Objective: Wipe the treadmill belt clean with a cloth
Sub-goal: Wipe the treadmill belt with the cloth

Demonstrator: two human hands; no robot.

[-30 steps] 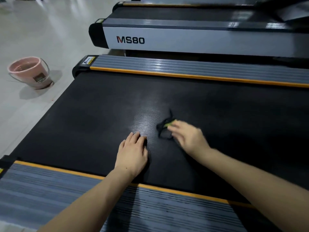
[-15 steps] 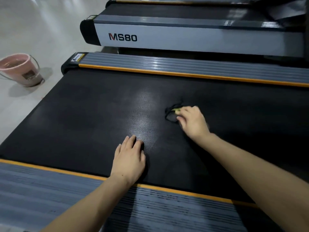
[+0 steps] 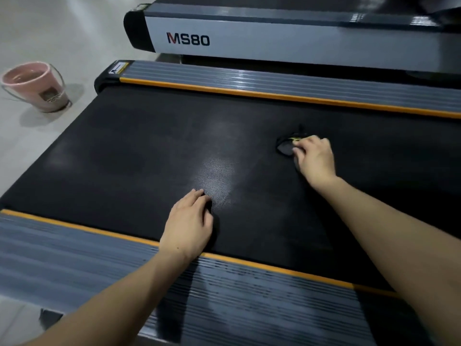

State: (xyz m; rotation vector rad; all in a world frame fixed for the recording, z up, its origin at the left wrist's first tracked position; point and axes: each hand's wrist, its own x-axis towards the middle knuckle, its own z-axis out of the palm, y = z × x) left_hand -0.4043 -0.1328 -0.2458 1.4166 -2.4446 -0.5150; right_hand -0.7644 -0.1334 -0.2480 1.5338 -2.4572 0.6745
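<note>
- We have the wide black textured treadmill belt (image 3: 154,156) running from nine o'clock to three o'clock across the view, its long axis lying left to right between two grey ribbed side rails edged in orange (image 3: 287,96).
- At twelve o'clock, beyond the far rail, stands a second grey treadmill marked MS80 (image 3: 274,41); at ten o'clock a pink plastic bucket (image 3: 35,86) sits on the pale floor, well apart from the belt.
- Our left hand (image 3: 188,223) lies at six o'clock, palm down on the belt just inside the near rail, fingers nearly straight and holding nothing; we judge it a brace.
- Our right hand (image 3: 315,158) is at two o'clock, fingers curled over and pressing the cloth to the belt.
- The small dark crumpled cloth with a yellow-green edge (image 3: 285,147) lies on the belt, showing at the fingertips toward ten o'clock of that hand.
- The right hand is far the nearer, so we judge the next stroke runs along the belt's length.
</note>
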